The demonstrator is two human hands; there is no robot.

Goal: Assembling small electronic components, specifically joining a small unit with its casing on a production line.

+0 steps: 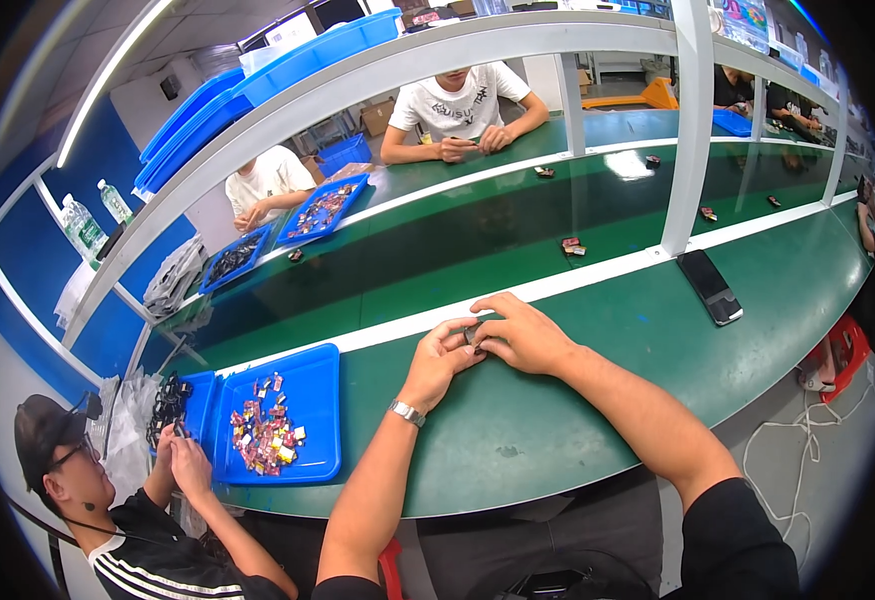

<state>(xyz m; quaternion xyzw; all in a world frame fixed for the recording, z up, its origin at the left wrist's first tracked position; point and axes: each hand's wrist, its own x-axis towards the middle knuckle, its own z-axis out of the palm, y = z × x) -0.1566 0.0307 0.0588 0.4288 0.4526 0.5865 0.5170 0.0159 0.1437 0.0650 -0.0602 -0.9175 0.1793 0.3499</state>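
Note:
My left hand (436, 366) and my right hand (526, 336) meet above the green worktable (558, 410), near the white rail in front of me. Between their fingertips is a small dark part (474, 338), pinched from both sides; its exact kind is too small and too covered to make out. A metal-banded watch is on my left wrist. To the left of my hands a blue tray (326, 420) holds a heap of small red, white and yellow pieces (266, 432).
A black phone (710, 287) lies to the right. Beyond the rail, small parts (574, 246) sit spaced along a dark green conveyor belt (438, 255). A grey post (693, 140) rises from the rail. A person (148, 530) works close on my left; two more sit across.

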